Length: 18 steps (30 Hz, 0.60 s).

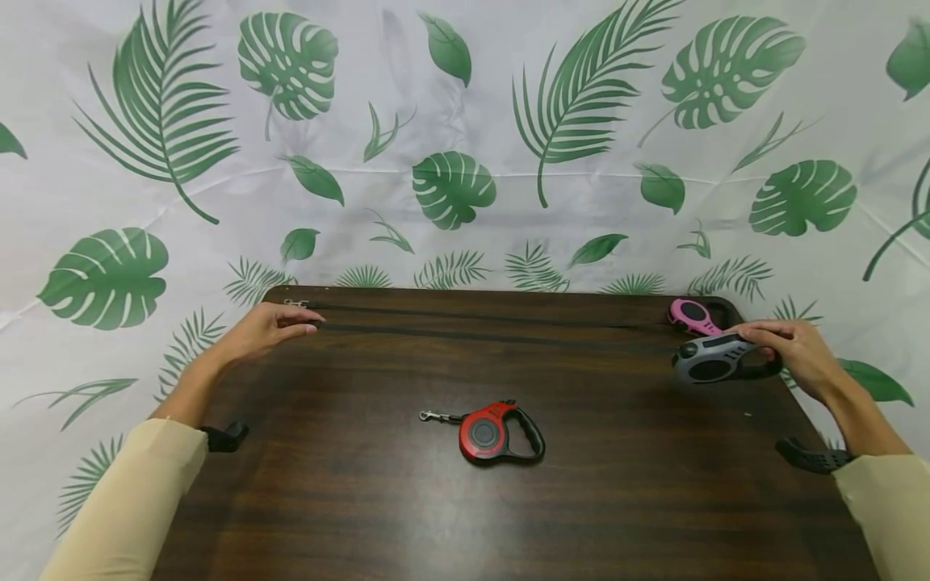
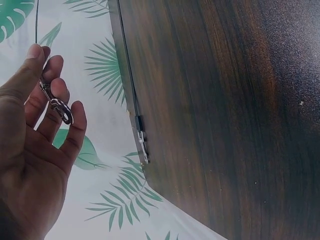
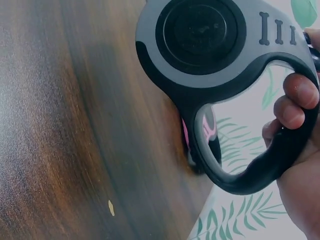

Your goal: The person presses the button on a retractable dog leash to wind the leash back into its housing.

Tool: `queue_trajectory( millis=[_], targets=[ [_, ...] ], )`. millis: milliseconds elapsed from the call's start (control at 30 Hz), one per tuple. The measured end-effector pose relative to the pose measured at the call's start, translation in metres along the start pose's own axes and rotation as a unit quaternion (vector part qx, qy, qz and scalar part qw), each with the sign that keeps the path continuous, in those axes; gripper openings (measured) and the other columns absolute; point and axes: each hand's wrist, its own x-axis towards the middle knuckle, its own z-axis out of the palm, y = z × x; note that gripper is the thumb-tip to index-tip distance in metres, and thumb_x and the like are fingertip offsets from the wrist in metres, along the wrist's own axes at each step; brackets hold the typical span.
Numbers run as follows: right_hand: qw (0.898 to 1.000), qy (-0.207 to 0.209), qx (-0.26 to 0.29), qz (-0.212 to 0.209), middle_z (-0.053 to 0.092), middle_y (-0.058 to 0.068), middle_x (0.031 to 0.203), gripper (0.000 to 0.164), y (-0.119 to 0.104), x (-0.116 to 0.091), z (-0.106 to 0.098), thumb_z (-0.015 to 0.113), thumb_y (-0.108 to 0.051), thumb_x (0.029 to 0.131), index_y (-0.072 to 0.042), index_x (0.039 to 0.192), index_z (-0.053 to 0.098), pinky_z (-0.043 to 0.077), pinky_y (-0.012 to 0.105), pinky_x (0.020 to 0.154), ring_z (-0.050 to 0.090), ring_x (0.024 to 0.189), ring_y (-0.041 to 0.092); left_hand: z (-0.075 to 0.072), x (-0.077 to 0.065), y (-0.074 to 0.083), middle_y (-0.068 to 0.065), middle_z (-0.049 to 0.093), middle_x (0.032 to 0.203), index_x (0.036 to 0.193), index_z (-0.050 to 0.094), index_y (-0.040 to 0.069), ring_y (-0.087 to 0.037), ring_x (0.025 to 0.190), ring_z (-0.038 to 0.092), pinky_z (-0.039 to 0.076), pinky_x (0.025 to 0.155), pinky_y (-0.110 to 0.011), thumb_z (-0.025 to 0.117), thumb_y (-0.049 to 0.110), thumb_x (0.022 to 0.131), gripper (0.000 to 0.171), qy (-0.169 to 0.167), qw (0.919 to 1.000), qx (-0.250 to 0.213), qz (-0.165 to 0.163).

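Observation:
A grey retractable dog leash (image 1: 708, 360) is gripped by its black loop handle in my right hand (image 1: 798, 355); in the right wrist view, fingers curl through the loop of the grey leash (image 3: 200, 75). Its dark cord (image 1: 501, 337) runs across the table to my left hand (image 1: 265, 331). Thumb and forefinger of the left hand (image 2: 37, 135) pinch the cord's end, and a metal clip (image 2: 60, 107) hangs against the other fingers. Behind lies a pink leash (image 1: 693, 316), its cord drawn out leftward to a clip (image 1: 295, 303) near the far left corner.
A red retractable leash (image 1: 485, 434) lies mid-table, its short clip (image 1: 439, 416) pointing left and its handle right. The dark wooden table (image 1: 349, 500) ends at the back against a white leaf-print cloth (image 1: 465, 97).

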Motion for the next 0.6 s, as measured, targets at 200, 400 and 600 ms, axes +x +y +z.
queue_trajectory(
  millis=[200,400,600],
  targets=[
    [0.998,-0.034,-0.051,0.032,0.068,-0.005,0.090,0.035,0.0001,-0.0014,0.0006,0.069,-0.028,0.092,-0.012,0.122,0.067,0.038,0.029,0.063,0.053,0.079,0.017,0.0023,-0.0012,-0.0004,-0.016,0.070,0.110,0.117,0.070,0.005,-0.011,0.064,0.054,0.043,0.057,-0.025,0.065,0.014,0.094,0.025,0.003,1.0000,-0.002,-0.009],
    [0.996,-0.037,-0.054,0.057,0.068,-0.002,0.092,0.045,0.0030,0.0004,0.0023,0.076,-0.032,0.087,-0.011,0.125,0.065,0.040,0.030,0.062,0.052,0.077,0.017,0.0019,-0.0014,0.0006,-0.015,0.071,0.109,0.118,0.070,0.005,-0.010,0.069,0.058,0.045,0.060,-0.025,0.064,0.013,0.095,0.025,0.007,1.0000,-0.001,-0.006],
    [0.996,-0.029,-0.062,0.060,0.070,-0.001,0.093,0.047,0.0018,0.0026,0.0037,0.077,-0.036,0.085,-0.011,0.124,0.066,0.040,0.030,0.062,0.050,0.078,0.017,0.0006,-0.0012,0.0032,-0.014,0.071,0.105,0.118,0.070,0.004,-0.012,0.066,0.054,0.042,0.058,-0.024,0.063,0.014,0.095,0.025,0.008,1.0000,0.005,-0.003]
  ],
)
